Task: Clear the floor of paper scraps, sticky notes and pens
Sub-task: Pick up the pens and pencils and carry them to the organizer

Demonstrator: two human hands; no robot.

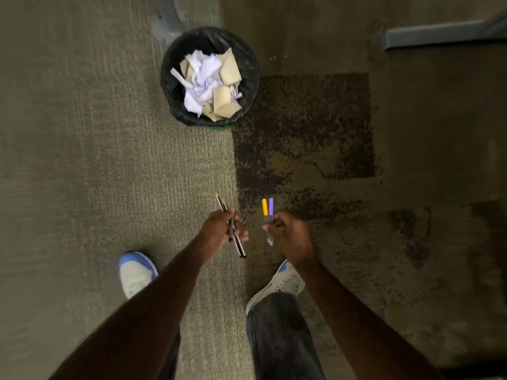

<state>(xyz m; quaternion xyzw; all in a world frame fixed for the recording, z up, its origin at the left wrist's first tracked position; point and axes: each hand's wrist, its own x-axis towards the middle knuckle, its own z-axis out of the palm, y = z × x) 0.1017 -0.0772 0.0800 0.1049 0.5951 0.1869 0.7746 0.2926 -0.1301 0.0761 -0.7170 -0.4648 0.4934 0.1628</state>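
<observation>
From the head camera, the left hand [219,229] is closed around a small bunch of thin dark pencils [231,226], their tips fanning out above the fist and their ends sticking out below. The right hand [288,231] pinches two slim pens, one with a yellow cap [264,207] and one with a purple cap [271,206], caps side by side pointing away from the person. Ahead on the olive carpet [82,133] stands a round bin with a black liner [170,64], holding crumpled white paper [201,78] and tan sticky notes [229,67]. Blue-and-white sneakers [135,272] show below.
</observation>
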